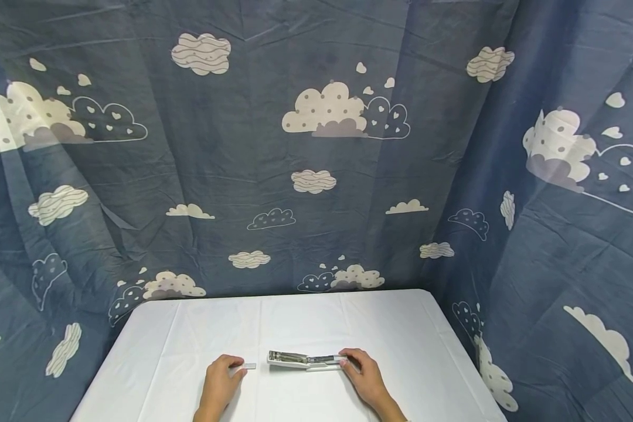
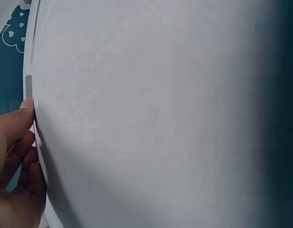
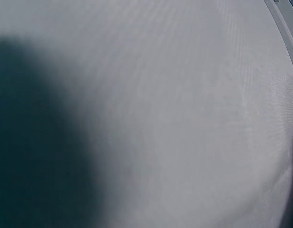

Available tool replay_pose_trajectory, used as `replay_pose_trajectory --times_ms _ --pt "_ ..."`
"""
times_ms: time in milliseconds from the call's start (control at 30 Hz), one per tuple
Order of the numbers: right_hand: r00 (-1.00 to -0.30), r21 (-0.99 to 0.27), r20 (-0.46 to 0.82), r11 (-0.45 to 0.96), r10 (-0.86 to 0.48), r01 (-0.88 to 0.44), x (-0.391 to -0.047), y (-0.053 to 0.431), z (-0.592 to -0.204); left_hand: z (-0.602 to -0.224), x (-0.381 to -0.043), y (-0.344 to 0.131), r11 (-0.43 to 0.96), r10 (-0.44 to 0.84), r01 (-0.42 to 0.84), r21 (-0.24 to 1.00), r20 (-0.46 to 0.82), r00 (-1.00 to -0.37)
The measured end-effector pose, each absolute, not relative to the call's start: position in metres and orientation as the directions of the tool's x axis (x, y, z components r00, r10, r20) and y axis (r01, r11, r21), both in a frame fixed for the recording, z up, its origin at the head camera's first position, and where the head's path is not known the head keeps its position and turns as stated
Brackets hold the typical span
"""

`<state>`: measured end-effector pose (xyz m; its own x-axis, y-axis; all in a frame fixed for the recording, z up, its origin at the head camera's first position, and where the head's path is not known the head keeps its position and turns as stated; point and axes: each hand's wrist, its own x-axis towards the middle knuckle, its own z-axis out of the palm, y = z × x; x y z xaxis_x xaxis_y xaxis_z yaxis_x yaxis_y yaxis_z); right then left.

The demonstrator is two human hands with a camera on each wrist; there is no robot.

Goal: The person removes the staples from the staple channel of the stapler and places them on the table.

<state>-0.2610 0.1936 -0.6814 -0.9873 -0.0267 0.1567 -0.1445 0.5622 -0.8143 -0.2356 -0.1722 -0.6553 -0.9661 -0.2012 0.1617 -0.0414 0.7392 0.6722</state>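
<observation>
so, in the head view the opened stapler [image 1: 290, 358] lies on the white table [image 1: 295, 319], its long axis running from nine to three o'clock, the broad metal-lined part toward nine. the right hand [image 1: 366, 375] grips its three o'clock end between thumb and fingers. off at nine, the left hand [image 1: 220, 378] pinches a grey staple strip [image 1: 250, 366], whose free end points to three, just short of the stapler. what the stapler's channel holds is too small to tell. white cloth stretches from the stapler to the table's far edge at twelve, a cloud-print curtain [image 1: 232, 176] beyond.
</observation>
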Motion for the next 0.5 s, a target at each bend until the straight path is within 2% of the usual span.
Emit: replay_pose_trajectory --times_ms 267,500 --pt "-0.988 -0.812 0.149 0.568 -0.028 -0.139 -0.2607 0.1957 -0.6807 -0.6509 -0.2352 -0.1736 0.690 -0.227 -0.076 0.720 0.116 -0.967" --pt "-0.988 -0.809 0.149 0.569 -0.046 -0.149 -0.2613 0.1953 -0.6808 -0.6480 -0.2334 -0.1735 0.653 -0.248 -0.040 0.757 0.163 -0.955"
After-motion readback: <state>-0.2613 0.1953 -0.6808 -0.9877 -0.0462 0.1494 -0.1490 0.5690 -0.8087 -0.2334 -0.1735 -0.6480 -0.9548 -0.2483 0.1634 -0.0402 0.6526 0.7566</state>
